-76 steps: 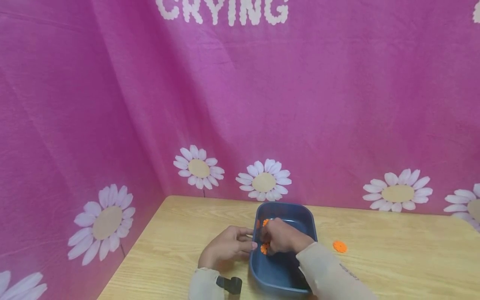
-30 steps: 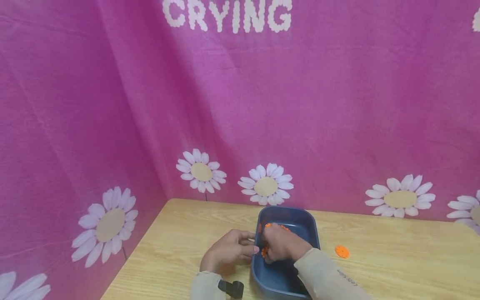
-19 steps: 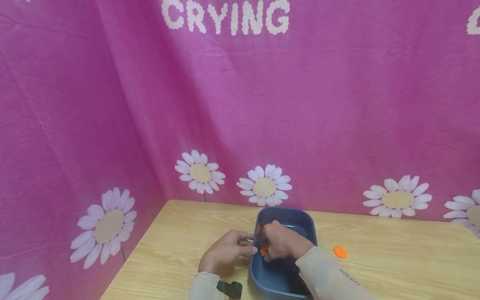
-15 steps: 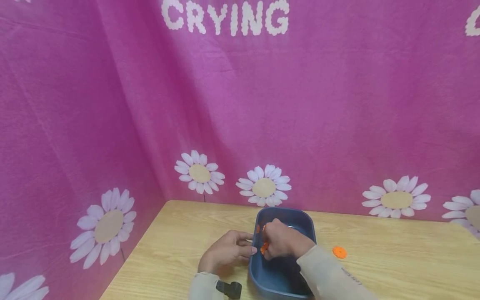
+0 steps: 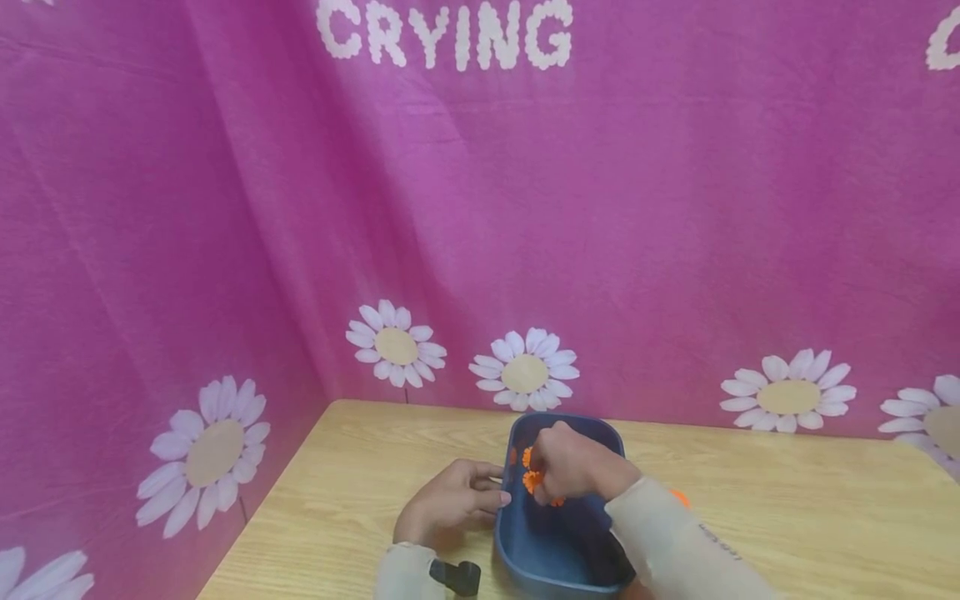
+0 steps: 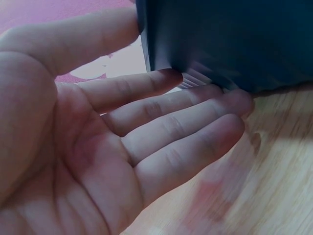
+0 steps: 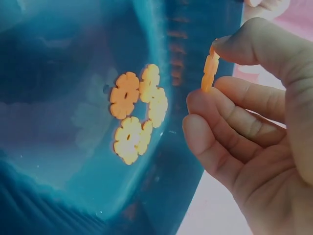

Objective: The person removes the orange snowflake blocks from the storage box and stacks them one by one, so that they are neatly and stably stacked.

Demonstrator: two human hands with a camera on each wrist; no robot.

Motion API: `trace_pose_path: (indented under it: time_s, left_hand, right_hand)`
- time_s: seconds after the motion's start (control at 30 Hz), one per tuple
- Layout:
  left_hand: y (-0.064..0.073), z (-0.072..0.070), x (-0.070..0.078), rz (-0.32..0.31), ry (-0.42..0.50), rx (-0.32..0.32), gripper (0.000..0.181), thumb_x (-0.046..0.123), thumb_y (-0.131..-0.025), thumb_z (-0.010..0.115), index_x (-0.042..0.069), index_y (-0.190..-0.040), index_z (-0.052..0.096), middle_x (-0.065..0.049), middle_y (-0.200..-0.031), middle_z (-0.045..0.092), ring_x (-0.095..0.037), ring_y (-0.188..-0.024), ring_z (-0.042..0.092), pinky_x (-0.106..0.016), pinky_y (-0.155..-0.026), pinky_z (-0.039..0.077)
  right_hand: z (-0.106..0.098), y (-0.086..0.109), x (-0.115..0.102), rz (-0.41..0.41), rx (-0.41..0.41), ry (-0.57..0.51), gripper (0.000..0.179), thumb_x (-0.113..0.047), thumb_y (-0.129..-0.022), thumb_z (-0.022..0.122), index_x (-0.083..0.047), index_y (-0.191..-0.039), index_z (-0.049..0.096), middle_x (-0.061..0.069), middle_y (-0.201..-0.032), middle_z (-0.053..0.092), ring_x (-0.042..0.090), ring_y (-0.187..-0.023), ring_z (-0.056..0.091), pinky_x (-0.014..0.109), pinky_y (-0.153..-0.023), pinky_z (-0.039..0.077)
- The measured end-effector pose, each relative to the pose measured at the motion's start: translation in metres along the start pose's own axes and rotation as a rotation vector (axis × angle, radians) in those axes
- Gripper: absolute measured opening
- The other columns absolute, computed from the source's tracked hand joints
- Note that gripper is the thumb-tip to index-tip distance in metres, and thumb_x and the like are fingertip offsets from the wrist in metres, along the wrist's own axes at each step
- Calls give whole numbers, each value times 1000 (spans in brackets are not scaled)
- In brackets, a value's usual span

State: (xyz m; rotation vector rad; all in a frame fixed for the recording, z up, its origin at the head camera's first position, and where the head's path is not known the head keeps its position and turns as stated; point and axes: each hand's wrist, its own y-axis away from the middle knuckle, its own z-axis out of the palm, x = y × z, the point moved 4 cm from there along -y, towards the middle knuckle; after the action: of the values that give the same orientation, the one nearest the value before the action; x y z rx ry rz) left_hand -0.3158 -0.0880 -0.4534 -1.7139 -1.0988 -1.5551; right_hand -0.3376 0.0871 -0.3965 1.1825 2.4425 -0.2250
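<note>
A dark blue rectangular tub (image 5: 536, 546) stands on the table. My left hand (image 5: 450, 502) is at its left side, thumb at the rim. In the left wrist view the fingers (image 6: 171, 125) lie nearly straight against the lower wall. Over the inside of the tub, my right hand (image 5: 572, 461) pinches an orange flower-shaped disc (image 7: 210, 73), held edge-on between thumb and fingertips. Several more orange flower-shaped discs (image 7: 125, 95) lie on the tub floor along one wall, some overlapping. Fingers hide part of them in the head view.
Another orange disc (image 5: 681, 498) lies on the wooden table (image 5: 360, 467) right of the tub, mostly hidden by the right sleeve (image 5: 675, 533). A pink curtain (image 5: 637, 208) with printed daisies hangs behind and to the left.
My right hand has lifted from the discs by the left wall and shifted slightly right, bringing one disc along. Its sleeve now covers most of the table disc. The left hand stays put.
</note>
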Motion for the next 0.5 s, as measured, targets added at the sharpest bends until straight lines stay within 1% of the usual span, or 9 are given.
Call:
trace_pose_path:
  time_s: [0.1,0.27,0.5]
  left_hand:
    - [0,0,0,-1,0,1,43,6,-92,70,-6,-132,59,-18,-109,71,-30,-95,71,-41,-84,59]
    - [1,1,1,-2,3,-7,44,5,-93,69,-7,-134,57,-19,-110,71,-32,-96,71,-42,-85,59]
    - [1,2,1,-12,-3,10,44,4,-92,70,-7,-134,58,-19,-111,70,-32,-97,70,-43,-85,58]
  right_hand:
    - [-3,2,1,10,7,-7,28,-13,-72,86,1,-94,76,-3,-75,67,8,-60,60,25,-59,59]
    - [-8,7,1,7,18,-16,26,-14,-72,86,0,-92,77,-3,-75,67,9,-62,60,26,-60,59]
    - [-19,13,2,6,27,-7,23,-16,-71,87,-4,-89,78,-7,-74,67,9,-63,61,27,-59,58]
